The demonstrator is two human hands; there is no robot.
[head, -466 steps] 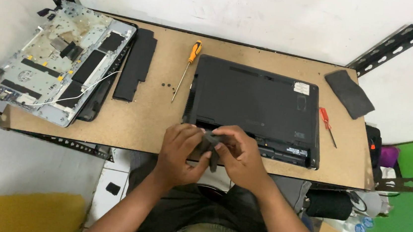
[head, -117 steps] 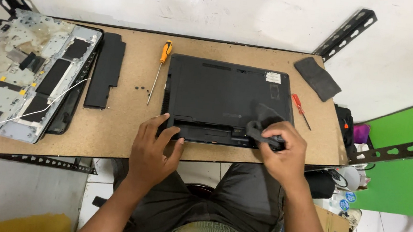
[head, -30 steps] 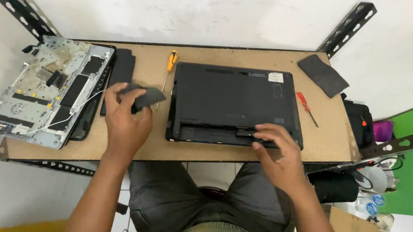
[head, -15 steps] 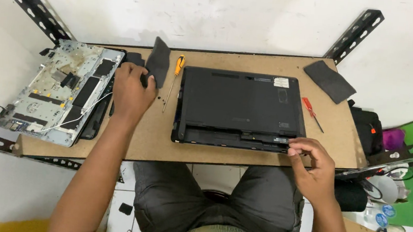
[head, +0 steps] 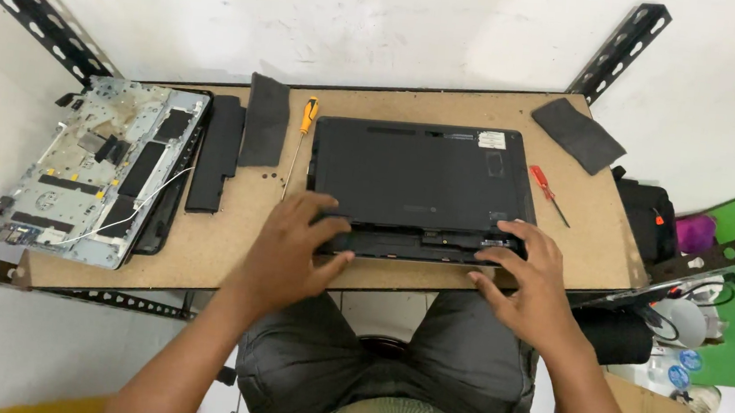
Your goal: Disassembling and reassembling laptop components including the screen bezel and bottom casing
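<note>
A black laptop [head: 421,178] lies bottom up on the wooden bench [head: 231,248], with an uncovered slot along its near edge. My left hand [head: 293,249] rests on the laptop's near left corner, fingers spread over the edge. My right hand [head: 528,278] presses on the near right corner beside the slot. Neither hand holds anything. A black cover panel [head: 266,120] lies flat to the laptop's left, next to an orange-handled screwdriver [head: 300,135].
A stripped laptop chassis [head: 96,169] with exposed parts sits at the bench's left end beside a long black battery [head: 216,153]. A red-handled screwdriver [head: 548,192] and a dark grey pad [head: 578,134] lie at the right. Small screws [head: 271,174] sit near the orange screwdriver.
My left hand set the black cover panel down at the back left and came back to the laptop's near left corner. My right hand shifted along the near edge.
</note>
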